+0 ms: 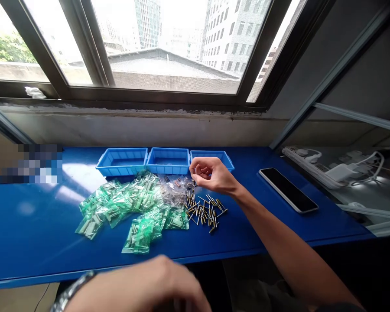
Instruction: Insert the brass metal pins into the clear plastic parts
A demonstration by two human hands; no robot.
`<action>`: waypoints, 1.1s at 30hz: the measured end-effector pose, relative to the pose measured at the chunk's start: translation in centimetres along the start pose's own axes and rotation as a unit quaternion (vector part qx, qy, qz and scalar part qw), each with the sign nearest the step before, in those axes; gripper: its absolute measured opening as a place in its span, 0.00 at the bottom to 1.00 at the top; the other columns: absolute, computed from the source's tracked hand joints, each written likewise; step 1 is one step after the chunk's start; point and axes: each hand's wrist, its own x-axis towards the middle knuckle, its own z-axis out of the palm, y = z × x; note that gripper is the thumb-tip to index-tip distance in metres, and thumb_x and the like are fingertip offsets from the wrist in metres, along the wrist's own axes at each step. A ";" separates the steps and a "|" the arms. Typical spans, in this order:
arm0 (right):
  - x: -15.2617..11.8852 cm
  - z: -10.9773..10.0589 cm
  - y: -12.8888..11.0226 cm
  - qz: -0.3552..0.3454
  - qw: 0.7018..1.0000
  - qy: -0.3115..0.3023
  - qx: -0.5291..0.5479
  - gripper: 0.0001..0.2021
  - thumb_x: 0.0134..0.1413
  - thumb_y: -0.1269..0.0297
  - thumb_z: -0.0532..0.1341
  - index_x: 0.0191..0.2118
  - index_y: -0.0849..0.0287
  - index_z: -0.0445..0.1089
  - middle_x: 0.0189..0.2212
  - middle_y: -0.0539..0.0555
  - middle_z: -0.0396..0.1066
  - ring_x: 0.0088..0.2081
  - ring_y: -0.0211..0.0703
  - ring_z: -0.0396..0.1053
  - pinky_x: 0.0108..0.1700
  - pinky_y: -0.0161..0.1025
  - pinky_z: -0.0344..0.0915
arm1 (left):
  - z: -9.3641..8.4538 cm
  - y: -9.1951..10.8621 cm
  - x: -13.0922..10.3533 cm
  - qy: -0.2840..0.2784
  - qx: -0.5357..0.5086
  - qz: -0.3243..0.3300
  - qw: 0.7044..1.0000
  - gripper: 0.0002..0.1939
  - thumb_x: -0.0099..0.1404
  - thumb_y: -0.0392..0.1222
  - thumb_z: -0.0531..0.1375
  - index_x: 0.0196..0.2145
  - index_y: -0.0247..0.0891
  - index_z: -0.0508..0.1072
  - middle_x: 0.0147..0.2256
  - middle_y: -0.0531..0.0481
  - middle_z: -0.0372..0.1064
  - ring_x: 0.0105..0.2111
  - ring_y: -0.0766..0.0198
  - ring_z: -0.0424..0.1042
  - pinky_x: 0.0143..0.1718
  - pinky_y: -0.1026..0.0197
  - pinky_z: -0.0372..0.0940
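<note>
My right hand (211, 174) is raised over the front of the right blue bin, its fingers curled in a pinch; whatever they hold is too small to make out. Just below it lies a loose pile of metal pins with brass-coloured ends (206, 210). My left hand (156, 281) is blurred at the bottom of the view, in front of the table edge, and its fingers are hidden. Green-tinted packets (138, 234) of small pale parts cover the middle of the table. Beside them sit clear packets (173, 190) with small parts.
Three blue bins stand in a row at the back: left (121, 162), middle (168, 162) and right (229, 161). A phone (288, 189) lies on the blue table (29, 234) at the right. Beyond it are a power strip (312, 167) and white chargers (342, 173).
</note>
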 end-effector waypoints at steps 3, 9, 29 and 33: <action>0.1 0.5 0.2 -0.012 0.999 0.043 0.018 0.03 0.54 0.67 0.63 0.31 0.58 0.68 0.22 0.44 0.58 0.22 0.31 0.51 0.22 0.33 0.51 | -4.8 2.7 0.4 0.188 0.082 0.075 0.976 0.10 0.74 0.43 0.58 0.48 0.49 0.79 0.42 0.52 0.79 0.41 0.59 0.78 0.46 0.58 0.73; 0.3 2.1 0.5 -0.005 0.982 0.181 0.060 0.07 0.57 0.60 0.65 0.33 0.55 0.70 0.19 0.42 0.53 0.20 0.33 0.51 0.22 0.35 0.52 | -11.1 -1.4 5.6 0.495 0.185 0.162 0.833 0.11 0.71 0.49 0.63 0.43 0.40 0.78 0.40 0.46 0.77 0.39 0.59 0.74 0.41 0.56 0.70; 0.0 4.9 0.2 0.019 0.974 0.200 0.109 0.06 0.59 0.59 0.66 0.35 0.54 0.72 0.17 0.42 0.54 0.19 0.33 0.50 0.20 0.35 0.49 | -9.9 -4.7 6.7 0.520 0.221 0.213 0.797 0.02 0.70 0.39 0.64 0.41 0.39 0.75 0.38 0.49 0.73 0.39 0.62 0.71 0.41 0.56 0.67; 0.0 5.1 0.3 0.027 0.974 0.197 0.111 0.06 0.59 0.58 0.66 0.35 0.54 0.72 0.17 0.42 0.53 0.19 0.33 0.48 0.20 0.35 0.49 | -10.1 -5.0 6.5 0.503 0.199 0.222 0.812 0.03 0.71 0.39 0.63 0.42 0.39 0.76 0.40 0.48 0.73 0.40 0.61 0.72 0.41 0.55 0.69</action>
